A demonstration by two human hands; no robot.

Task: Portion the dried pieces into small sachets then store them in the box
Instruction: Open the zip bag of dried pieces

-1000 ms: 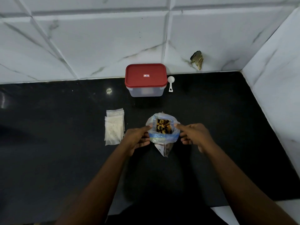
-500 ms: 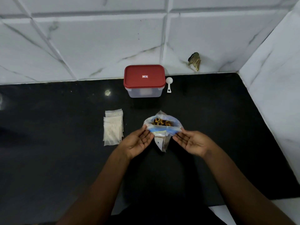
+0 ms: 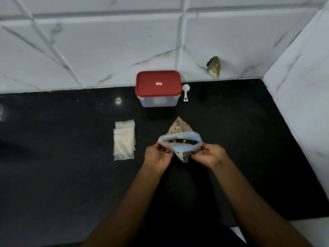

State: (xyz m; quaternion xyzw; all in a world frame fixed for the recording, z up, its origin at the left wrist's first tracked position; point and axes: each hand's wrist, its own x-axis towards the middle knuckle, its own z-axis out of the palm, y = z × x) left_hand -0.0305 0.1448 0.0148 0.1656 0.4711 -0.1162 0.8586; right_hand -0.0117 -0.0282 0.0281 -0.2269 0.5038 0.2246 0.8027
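While the left hand (image 3: 157, 155) and right hand (image 3: 209, 155) pinch its rim at mid-frame, the bag (image 3: 179, 139) of dried pieces (image 3: 179, 140) gapes between them.

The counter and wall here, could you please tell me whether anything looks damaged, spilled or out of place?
Yes: a dark, ragged broken patch in the wall tile, just above the counter, right of the red-lidded box. Nothing looks spilled from the bag that the left hand and right hand pinch.
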